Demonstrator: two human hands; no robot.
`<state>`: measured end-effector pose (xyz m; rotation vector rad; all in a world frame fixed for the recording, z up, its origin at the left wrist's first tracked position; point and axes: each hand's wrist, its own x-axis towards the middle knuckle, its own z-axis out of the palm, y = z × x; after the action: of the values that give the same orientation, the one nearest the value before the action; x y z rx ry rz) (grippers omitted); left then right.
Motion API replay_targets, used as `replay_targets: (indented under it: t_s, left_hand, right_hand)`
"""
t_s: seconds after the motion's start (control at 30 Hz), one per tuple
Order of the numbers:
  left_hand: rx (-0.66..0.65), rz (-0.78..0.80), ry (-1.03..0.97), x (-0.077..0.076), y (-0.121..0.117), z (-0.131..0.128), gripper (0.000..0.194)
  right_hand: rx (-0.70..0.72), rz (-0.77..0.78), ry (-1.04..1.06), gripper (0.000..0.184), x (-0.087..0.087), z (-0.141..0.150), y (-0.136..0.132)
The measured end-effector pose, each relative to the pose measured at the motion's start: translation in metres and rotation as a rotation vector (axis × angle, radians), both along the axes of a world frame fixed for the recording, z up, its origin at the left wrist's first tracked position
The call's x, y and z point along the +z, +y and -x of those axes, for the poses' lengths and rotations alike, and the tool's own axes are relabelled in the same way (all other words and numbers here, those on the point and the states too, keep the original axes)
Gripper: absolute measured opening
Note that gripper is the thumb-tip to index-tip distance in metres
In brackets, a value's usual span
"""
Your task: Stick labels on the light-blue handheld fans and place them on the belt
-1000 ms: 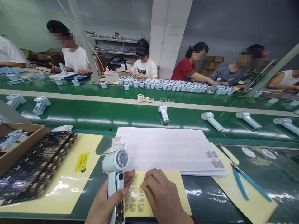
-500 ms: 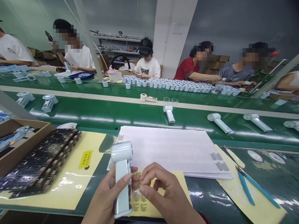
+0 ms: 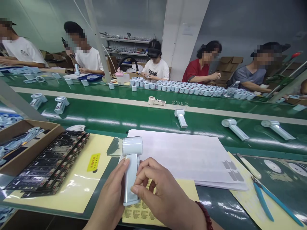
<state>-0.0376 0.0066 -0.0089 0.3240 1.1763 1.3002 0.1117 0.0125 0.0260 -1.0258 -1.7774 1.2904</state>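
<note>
A pale blue handheld fan with a round drum head stands nearly upright in front of me, its head pointing away. My left hand is closed round the left side of its handle. At the handle's right edge, my right hand has its thumb and fingers bent in a pinch touching the fan. Whatever lies between those fingertips is hidden. Under the hands is a yellow sheet of small printed stickers. White paper sheets with a few grey stickers lie just beyond.
Blue-handled pliers and a white-handled knife lie at right. Stacked dark circuit boards and a cardboard box of blue parts are at left. Several fans rest on the green conveyor; co-workers sit beyond it.
The fan has risen slightly and turned, its front face now more toward me. My right fingers have moved in from beside the handle onto its edge. The clear film beside it no longer shows.
</note>
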Motion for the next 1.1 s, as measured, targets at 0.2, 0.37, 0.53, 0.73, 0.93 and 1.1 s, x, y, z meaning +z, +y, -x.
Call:
replay_targets:
  t_s: [0.2, 0.37, 0.53, 0.73, 0.93, 1.1]
  left_hand:
    - [-0.028, 0.035, -0.045, 0.003, 0.004, 0.001, 0.058]
    - [-0.122, -0.061, -0.155, 0.015, 0.002, -0.001, 0.058]
    - [-0.240, -0.161, -0.104, 0.026, -0.005, 0.000, 0.059]
    - [-0.270, -0.177, 0.026, 0.021, 0.000, 0.011, 0.066]
    - [-0.206, -0.179, 0.268, 0.035, 0.051, 0.052, 0.054]
    - [-0.146, -0.077, 0.460, 0.044, 0.135, 0.090, 0.022]
  right_hand:
    - [0.001, -0.106, -0.098, 0.019, -0.004, 0.003, 0.002]
    - [-0.019, -0.205, -0.159, 0.016, -0.008, 0.004, 0.003]
    - [-0.018, -0.131, -0.081, 0.015, -0.003, 0.001, 0.007]
    - [-0.094, 0.082, 0.197, 0.014, 0.004, 0.001, 0.023]
    - [-0.094, -0.118, -0.272, 0.026, -0.005, -0.004, 0.055]
    - [-0.046, -0.222, -0.510, 0.047, -0.026, 0.017, 0.087]
